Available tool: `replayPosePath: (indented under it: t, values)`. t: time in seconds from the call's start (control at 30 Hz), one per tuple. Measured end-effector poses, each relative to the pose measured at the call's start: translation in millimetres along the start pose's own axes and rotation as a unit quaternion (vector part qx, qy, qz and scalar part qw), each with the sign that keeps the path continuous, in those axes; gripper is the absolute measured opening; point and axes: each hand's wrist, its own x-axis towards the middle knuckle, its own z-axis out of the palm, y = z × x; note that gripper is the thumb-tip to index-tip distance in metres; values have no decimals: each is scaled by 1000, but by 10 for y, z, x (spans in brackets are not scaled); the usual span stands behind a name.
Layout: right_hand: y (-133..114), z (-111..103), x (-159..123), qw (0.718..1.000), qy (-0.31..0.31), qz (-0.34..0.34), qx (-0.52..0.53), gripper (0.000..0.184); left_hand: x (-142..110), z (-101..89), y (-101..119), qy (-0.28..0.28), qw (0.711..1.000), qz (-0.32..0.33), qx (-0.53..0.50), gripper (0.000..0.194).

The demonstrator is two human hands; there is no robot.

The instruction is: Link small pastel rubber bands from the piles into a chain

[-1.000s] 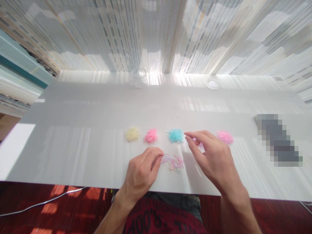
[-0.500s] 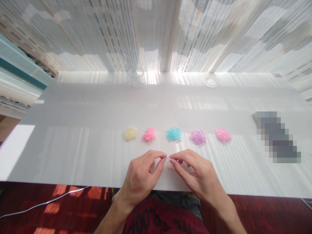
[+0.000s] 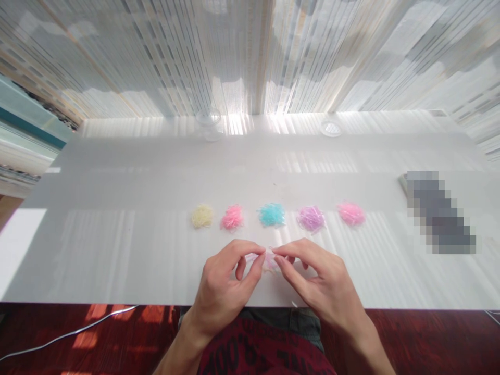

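Note:
My left hand [image 3: 231, 273] and my right hand [image 3: 318, 271] meet near the front of the table, thumb and forefinger of each pinched together, tips nearly touching. Whatever is in the pinches is too small to make out. Behind and below the fingertips lies a pale pinkish-white heap of thin strands [image 3: 269, 262], partly covered by my fingers. Beyond my hands runs a row of small heaps of thin, short strands: yellow [image 3: 202, 216], coral pink [image 3: 232, 217], turquoise [image 3: 272, 214], purple [image 3: 311, 219] and light pink [image 3: 351, 214].
A clear round container [image 3: 209, 125] stands at the back of the white table [image 3: 128, 177]. Right of it lies a clear round lid [image 3: 331, 128]. A pixelated dark oblong [image 3: 441, 213] is at the right. Striped curtains [image 3: 250, 57] hang behind; a small white bit [image 3: 294, 304] lies by the front edge.
The camera view has shifted slightly, so the heaps appear farther left. Both hands remain pinched together, with slightly more of the pale heap showing between them. A small white bit now shows near the front edge.

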Motion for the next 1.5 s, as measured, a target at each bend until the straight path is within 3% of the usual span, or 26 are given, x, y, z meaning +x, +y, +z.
replayPosePath:
  t: [0.2,0.37,0.47,0.53,0.63,0.77,1.3,1.43,1.5]
  values:
    - [5,25,-7,1000,23,-7,18,9,4,18,37,30,998,-43,-25,13]
    - [24,-38,-45,998,53,0,27,9,3,17,70,17,998,-52,-35,15]
    - [162,-217,-97,983,172,59,-28,7,-4,6,63,4,998,-57,-26,15]
    - [304,-375,-135,938,306,132,-96,14,-14,1,40,5,998,-58,-19,13]
    - [501,-574,-171,885,373,218,-173,22,-31,5,-6,5,998,-60,-10,11]
    - [616,-653,-161,882,357,246,-186,21,-39,22,-33,24,998,-57,0,9]
    - [626,-651,-88,889,342,199,-230,26,-35,-7,-39,27,998,-50,32,7]
    - [491,-558,-202,883,352,187,-249,26,-53,-87,-82,-12,992,-32,122,13]
    - [394,-459,-259,897,329,157,-251,23,-82,-121,-100,-40,984,-31,173,18]
